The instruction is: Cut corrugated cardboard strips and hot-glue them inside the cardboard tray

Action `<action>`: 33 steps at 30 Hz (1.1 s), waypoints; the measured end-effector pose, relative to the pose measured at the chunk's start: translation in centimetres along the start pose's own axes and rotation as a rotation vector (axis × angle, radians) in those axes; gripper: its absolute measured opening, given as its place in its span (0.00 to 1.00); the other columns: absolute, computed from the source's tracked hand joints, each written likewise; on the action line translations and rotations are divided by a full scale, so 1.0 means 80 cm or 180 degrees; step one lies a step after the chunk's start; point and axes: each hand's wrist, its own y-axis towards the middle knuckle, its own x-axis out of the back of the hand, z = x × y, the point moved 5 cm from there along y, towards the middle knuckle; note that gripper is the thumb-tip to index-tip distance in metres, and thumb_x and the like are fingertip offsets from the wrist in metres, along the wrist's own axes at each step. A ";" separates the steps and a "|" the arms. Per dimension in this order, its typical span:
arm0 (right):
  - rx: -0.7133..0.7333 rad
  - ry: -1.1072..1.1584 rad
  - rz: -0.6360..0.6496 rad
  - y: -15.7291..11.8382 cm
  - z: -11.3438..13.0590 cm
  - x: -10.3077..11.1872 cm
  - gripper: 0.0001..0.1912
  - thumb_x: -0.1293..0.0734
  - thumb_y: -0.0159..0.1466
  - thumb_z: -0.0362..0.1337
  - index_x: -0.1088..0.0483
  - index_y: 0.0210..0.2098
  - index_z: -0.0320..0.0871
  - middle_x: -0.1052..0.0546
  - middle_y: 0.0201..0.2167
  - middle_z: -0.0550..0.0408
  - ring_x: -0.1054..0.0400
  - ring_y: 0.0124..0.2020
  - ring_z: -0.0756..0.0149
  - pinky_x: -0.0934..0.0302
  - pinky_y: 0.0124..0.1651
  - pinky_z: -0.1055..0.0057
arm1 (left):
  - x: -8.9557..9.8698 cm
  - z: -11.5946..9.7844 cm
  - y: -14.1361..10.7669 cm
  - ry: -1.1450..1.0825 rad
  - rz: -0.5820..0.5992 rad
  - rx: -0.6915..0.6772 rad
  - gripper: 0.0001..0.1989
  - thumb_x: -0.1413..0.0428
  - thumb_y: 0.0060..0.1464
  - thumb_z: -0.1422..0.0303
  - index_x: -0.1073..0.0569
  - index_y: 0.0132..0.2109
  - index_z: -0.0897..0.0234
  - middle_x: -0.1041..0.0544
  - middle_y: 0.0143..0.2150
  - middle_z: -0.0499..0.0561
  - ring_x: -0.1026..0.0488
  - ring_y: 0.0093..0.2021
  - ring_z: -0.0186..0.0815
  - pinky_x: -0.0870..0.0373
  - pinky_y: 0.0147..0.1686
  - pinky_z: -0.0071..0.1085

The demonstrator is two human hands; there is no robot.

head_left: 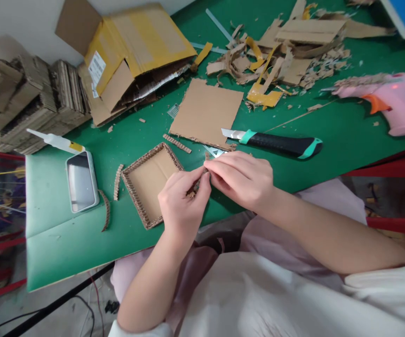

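Between my two hands is a small strip of corrugated cardboard (206, 158), mostly hidden by fingers. My left hand (184, 196) pinches it from the left, and my right hand (242, 178) pinches its upper end with fingertips together. Just left of my left hand lies a shallow square cardboard tray (149, 175) with corrugated walls; the hand overlaps its right side. Beyond my fingers sit a flat cardboard sheet (207, 110) and a utility knife (276, 142), its blade out over the sheet's edge. A small triangular ruler (214, 151) shows partly behind my right fingers.
A pink glue gun (388, 98) lies at the right, torn scraps (286, 51) behind. A yellow-taped carton (139, 42) and stacked cardboard (30, 98) stand back left. A phone (82, 181), a glue bottle (57, 142) and loose corrugated strips (117, 182) lie at the left.
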 end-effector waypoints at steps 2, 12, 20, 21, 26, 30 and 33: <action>-0.0066 0.0040 0.0005 0.000 -0.001 0.000 0.08 0.34 0.57 0.29 0.31 0.38 0.39 0.23 0.30 0.53 0.29 0.33 0.68 0.34 0.36 0.73 | 0.000 0.000 0.000 -0.0017 0.0004 0.0000 0.07 0.45 0.52 0.72 0.22 0.36 0.66 0.24 0.26 0.47 0.30 0.26 0.27 0.33 0.30 0.22; -0.0551 0.0374 -0.0048 0.001 -0.006 -0.002 0.05 0.37 0.58 0.28 0.32 0.34 0.43 0.24 0.29 0.55 0.29 0.32 0.71 0.34 0.37 0.76 | -0.003 0.002 -0.001 -0.0139 -0.0004 0.0113 0.06 0.45 0.52 0.71 0.22 0.35 0.64 0.22 0.28 0.47 0.28 0.28 0.28 0.31 0.30 0.23; -0.0248 0.0092 0.0024 -0.001 -0.002 -0.001 0.06 0.36 0.58 0.30 0.32 0.36 0.43 0.24 0.29 0.56 0.30 0.33 0.70 0.36 0.35 0.75 | -0.002 0.003 -0.002 0.0007 -0.0136 0.0037 0.06 0.45 0.52 0.71 0.23 0.33 0.64 0.23 0.27 0.47 0.29 0.27 0.29 0.31 0.32 0.25; -0.0304 0.0124 0.0033 -0.001 -0.002 -0.001 0.05 0.36 0.58 0.30 0.32 0.35 0.43 0.24 0.29 0.56 0.30 0.32 0.71 0.36 0.34 0.75 | -0.002 0.002 -0.002 0.0028 -0.0150 0.0003 0.06 0.45 0.52 0.72 0.23 0.33 0.64 0.23 0.26 0.47 0.29 0.27 0.28 0.31 0.32 0.25; -0.0694 0.0446 -0.0030 0.002 -0.004 -0.004 0.04 0.37 0.57 0.28 0.33 0.30 0.43 0.26 0.27 0.56 0.31 0.29 0.72 0.36 0.32 0.76 | -0.003 0.002 -0.002 -0.0050 -0.0117 0.0032 0.06 0.45 0.51 0.72 0.24 0.31 0.65 0.23 0.26 0.47 0.29 0.27 0.28 0.32 0.31 0.24; -0.1087 0.0860 0.0008 0.003 -0.008 -0.007 0.05 0.38 0.57 0.28 0.33 0.29 0.43 0.27 0.27 0.57 0.32 0.29 0.74 0.36 0.32 0.77 | -0.003 0.006 -0.002 -0.0229 -0.0078 0.0215 0.06 0.45 0.51 0.72 0.23 0.31 0.64 0.23 0.26 0.46 0.29 0.27 0.28 0.31 0.31 0.25; -0.1202 0.1029 0.0048 0.003 -0.009 -0.008 0.05 0.38 0.58 0.28 0.32 0.29 0.42 0.27 0.28 0.56 0.32 0.29 0.74 0.35 0.32 0.76 | -0.004 0.008 -0.002 -0.0330 -0.0057 0.0348 0.06 0.45 0.52 0.70 0.23 0.33 0.62 0.23 0.27 0.46 0.28 0.27 0.29 0.31 0.32 0.25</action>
